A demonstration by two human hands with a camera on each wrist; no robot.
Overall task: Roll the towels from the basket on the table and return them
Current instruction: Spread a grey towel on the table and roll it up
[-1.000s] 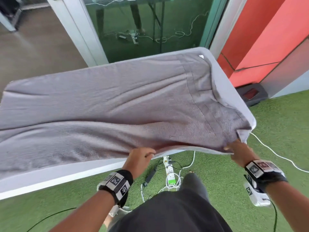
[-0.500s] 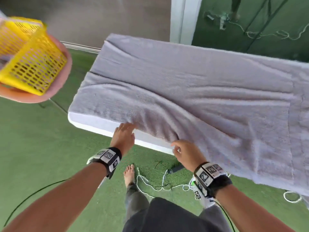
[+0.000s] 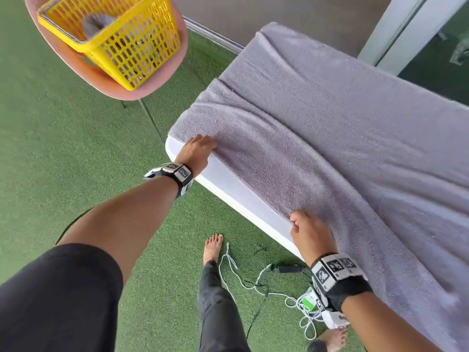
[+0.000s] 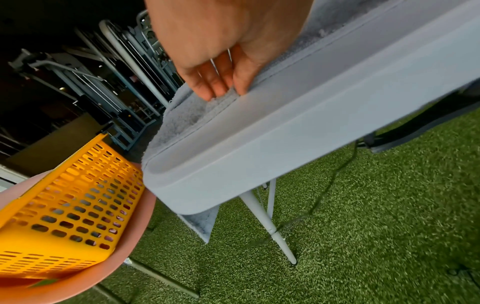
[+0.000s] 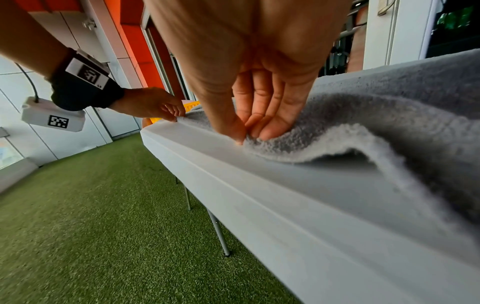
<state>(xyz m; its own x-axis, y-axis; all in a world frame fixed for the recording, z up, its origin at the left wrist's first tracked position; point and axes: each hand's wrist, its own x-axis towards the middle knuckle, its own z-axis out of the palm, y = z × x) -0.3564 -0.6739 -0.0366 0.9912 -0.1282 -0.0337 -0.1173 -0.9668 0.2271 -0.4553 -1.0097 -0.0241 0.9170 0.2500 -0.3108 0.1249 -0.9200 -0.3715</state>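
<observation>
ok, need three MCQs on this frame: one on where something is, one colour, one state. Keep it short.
1. Where does the basket sit?
A. on the table
B. on a pink chair
C. on the grass

2. What colour is the basket?
A. yellow
B. blue
C. white

3. How does the towel lie?
A. rolled tight
B. inside the basket
C. spread over the table, near edge pinched

Key: 1 B, the chair cups it, left of the table. 2 A, yellow mesh walls. 3 C, the right hand pinches the rumpled edge and the left hand touches the same edge near the corner.
</observation>
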